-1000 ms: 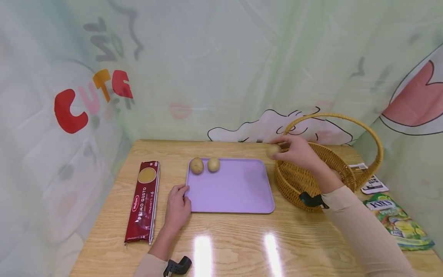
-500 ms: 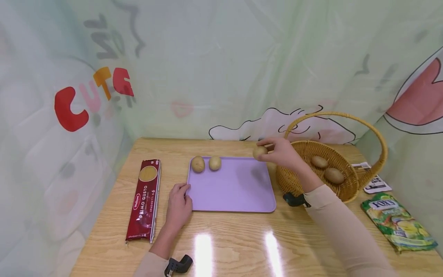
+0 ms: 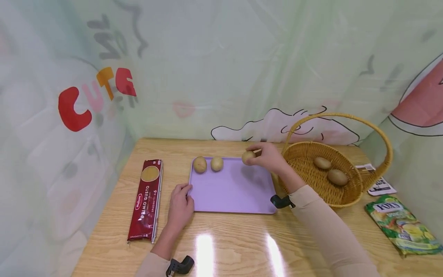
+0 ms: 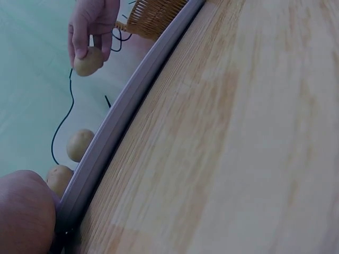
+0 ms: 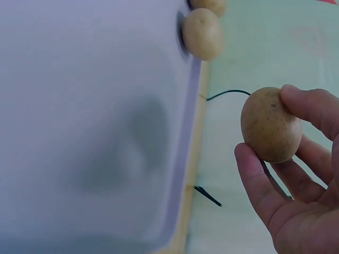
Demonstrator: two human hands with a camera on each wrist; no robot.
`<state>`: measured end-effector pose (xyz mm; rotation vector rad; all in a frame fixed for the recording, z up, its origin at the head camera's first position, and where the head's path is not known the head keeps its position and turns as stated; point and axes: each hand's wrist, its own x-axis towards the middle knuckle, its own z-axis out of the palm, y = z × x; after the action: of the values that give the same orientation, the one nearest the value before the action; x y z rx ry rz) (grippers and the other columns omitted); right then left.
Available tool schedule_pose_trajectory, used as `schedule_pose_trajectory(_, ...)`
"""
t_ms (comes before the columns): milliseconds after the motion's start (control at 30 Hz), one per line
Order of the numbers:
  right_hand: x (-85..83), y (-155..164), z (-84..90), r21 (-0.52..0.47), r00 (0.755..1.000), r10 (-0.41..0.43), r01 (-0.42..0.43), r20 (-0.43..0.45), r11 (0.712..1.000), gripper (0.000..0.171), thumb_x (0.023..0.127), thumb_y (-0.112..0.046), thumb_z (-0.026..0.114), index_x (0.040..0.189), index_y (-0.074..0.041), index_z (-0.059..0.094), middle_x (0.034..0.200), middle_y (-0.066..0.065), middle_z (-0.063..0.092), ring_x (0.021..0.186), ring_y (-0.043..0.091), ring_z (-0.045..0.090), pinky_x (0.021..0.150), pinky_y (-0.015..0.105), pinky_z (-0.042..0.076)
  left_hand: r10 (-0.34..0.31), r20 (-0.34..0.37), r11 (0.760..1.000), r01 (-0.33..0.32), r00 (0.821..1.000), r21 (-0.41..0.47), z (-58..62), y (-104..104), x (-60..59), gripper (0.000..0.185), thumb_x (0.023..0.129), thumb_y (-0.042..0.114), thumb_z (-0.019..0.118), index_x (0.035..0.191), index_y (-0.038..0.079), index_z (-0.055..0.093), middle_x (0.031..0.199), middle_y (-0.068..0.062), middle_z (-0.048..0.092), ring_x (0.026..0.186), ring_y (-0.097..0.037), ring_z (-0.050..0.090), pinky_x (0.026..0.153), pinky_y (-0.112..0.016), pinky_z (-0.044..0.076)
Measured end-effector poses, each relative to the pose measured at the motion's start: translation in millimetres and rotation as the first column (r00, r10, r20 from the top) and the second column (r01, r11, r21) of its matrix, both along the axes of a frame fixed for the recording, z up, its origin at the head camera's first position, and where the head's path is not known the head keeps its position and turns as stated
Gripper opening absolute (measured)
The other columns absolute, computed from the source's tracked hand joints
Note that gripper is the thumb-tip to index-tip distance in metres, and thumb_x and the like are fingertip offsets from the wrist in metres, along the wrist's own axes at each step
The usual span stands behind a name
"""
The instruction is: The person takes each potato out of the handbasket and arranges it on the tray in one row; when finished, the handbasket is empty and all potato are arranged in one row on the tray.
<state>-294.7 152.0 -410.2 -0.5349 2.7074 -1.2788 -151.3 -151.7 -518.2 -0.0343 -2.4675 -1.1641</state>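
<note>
Our right hand is pinching a potato above the tray, far right; our left hand is touching its left rim, grip unclear. We're probably best keeping the pinch light, lowering slowly, avoiding rolling.

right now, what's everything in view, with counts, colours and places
Wooden table: one, light brown, lower view
Flat rectangular tray: one, lilac, on the table
Woven wicker basket: one, golden brown, right of tray
Round potatoes: two, tan, tray's far left
Held round potato: one, tan, raised at tray's far side
Oval potato-like things: two, brown, inside basket
Flat spaghetti pack: one, dark red, left of tray
Shiny FOX'S bag: one, mostly green, far right
Flat packet: one, white and black, right of basket
Printed cloth: count unclear, pale green, behind table
Wrist devices: two, black, on wrists
Sleeves: two, beige, on forearms
Left hand: one, bare, at tray's left edge
Right hand: one, bare, holding a potato
</note>
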Motion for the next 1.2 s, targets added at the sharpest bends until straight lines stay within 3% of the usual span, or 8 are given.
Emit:
schedule_pose_trajectory(600, -13.2, -33.3, -38.7, -0.001, 0.999, 0.011, -0.011, 0.042, 1.000, 0.050, 0.076, -0.015, 0.081, 0.121, 0.000, 0.066, 0.119, 0.014, 0.065, 0.101, 0.031, 0.065, 0.079, 0.036, 0.056, 0.004, -0.005, 1.000, -0.004, 1.000, -0.012, -0.8, 1.8, 0.0, 0.035, 0.082, -0.008, 0.058, 0.116, -0.006, 0.067, 0.118, -0.017, 0.060, 0.111, -0.035, 0.055, 0.100, -0.046, 0.044)
schedule_pose_trajectory(900, -14.2, -52.1, -47.0, 0.089, 0.999, -0.026, 0.023, 0.032, 0.996, 0.048, 0.076, -0.021, 0.079, 0.120, -0.004, 0.068, 0.117, 0.011, 0.067, 0.102, 0.026, 0.061, 0.083, 0.037, 0.053, 0.017, -0.020, 1.000, -0.017, 1.000, -0.017, -4.4, 2.1, 0.3, 0.035, 0.082, -0.007, 0.059, 0.115, -0.005, 0.067, 0.116, -0.015, 0.061, 0.110, -0.033, 0.056, 0.099, -0.044, 0.045)
schedule_pose_trajectory(1200, -20.5, -57.0, -49.0, 0.135, 1.000, -0.011, 0.007, 0.027, 0.991, 0.048, 0.080, -0.023, 0.077, 0.123, -0.005, 0.066, 0.122, 0.011, 0.064, 0.109, 0.027, 0.059, 0.090, 0.040, 0.051, 0.015, -0.014, 0.999, -0.016, 1.000, -0.033, 1.5, 0.7, -0.6, 0.035, 0.082, -0.008, 0.059, 0.116, -0.006, 0.066, 0.117, -0.017, 0.060, 0.111, -0.034, 0.055, 0.100, -0.045, 0.045)
